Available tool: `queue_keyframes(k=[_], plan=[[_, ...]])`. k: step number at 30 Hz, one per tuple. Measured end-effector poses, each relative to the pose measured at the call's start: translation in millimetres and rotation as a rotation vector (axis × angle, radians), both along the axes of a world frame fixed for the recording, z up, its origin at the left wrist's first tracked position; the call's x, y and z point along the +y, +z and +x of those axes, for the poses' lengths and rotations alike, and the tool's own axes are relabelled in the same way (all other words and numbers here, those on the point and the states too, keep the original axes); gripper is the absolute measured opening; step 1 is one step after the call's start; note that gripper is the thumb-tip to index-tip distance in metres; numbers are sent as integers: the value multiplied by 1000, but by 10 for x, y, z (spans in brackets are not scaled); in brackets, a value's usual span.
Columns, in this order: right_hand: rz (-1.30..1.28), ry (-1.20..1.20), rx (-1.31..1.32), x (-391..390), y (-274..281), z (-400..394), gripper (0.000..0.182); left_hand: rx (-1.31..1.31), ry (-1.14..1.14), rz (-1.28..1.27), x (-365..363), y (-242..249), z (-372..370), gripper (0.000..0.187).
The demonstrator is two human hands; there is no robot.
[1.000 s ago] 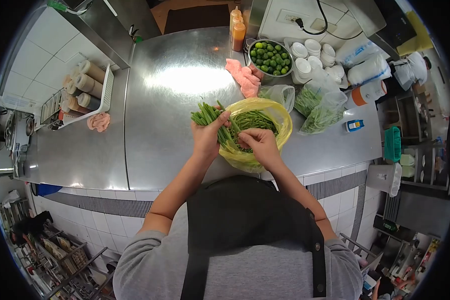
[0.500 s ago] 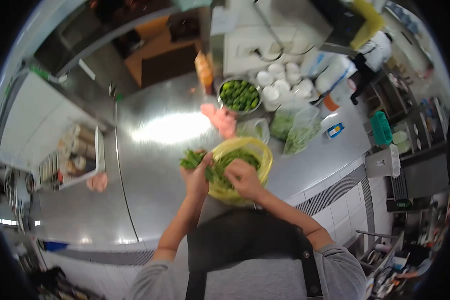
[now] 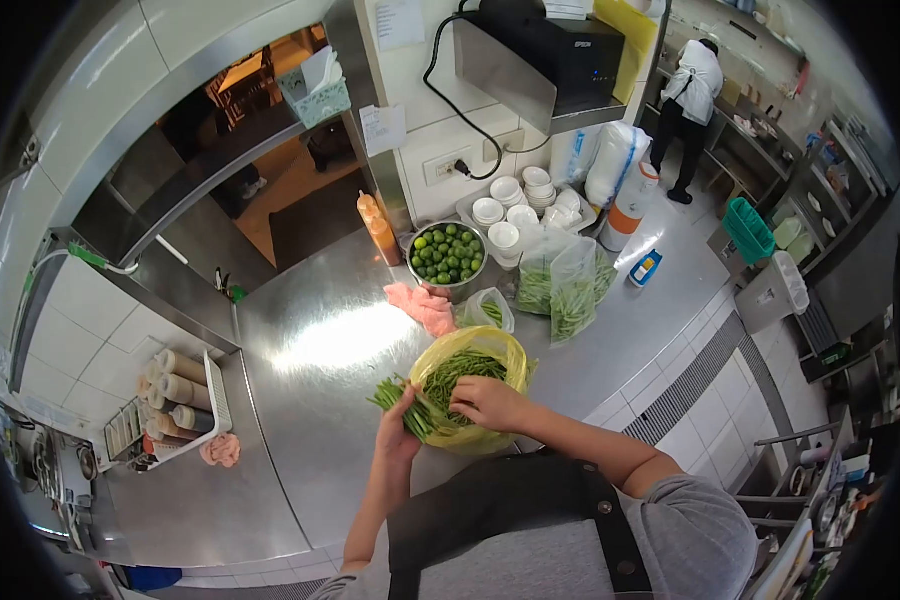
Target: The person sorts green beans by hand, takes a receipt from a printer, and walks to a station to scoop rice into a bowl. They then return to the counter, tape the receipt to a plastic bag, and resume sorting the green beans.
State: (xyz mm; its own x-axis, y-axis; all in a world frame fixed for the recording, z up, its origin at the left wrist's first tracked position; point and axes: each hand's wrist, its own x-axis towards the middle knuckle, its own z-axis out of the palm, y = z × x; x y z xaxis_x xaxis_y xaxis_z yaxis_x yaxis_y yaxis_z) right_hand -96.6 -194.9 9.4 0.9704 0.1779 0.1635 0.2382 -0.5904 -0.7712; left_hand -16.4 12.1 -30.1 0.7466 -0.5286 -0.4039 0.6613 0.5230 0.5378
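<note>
Two hands work here: left hand grips a bunch of green beans, right hand pinches more from the yellow bag; best keep tips aligned

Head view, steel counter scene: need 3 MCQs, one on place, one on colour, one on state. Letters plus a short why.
1. Where does the round metal bowl of green limes stand?
A. beyond the pink cloth, next to the orange sauce bottles
B. inside the white wire rack
C. on the floor

2. What colour is the thin plastic bag that holds the loose green beans?
A. blue
B. yellow
C. black

3. What is the left hand doing?
A. lying flat on the counter
B. holding a knife
C. gripping a bunch of long green beans

Answers:
1 A: the bowl sits on the steel counter just past the pink cloth, right of the orange sauce bottles.
2 B: the bag's rim is plainly yellow.
3 C: the fingers wrap the bunch of long green beans, while the right hand reaches over the bag.
</note>
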Motion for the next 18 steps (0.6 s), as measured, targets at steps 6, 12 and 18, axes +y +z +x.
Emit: queue_keyframes(k=[6,12,18], plan=[[-82,-71,206,-202,-204,-143,23,-133,-205,30,-88,196,-474,30],[363,-207,210,-236,-307,-234,31,-319,-609,218,-177,475,-815,41],[1420,453,643,-144,56,-412,72,-329,-721,59,-130,405,-845,48]])
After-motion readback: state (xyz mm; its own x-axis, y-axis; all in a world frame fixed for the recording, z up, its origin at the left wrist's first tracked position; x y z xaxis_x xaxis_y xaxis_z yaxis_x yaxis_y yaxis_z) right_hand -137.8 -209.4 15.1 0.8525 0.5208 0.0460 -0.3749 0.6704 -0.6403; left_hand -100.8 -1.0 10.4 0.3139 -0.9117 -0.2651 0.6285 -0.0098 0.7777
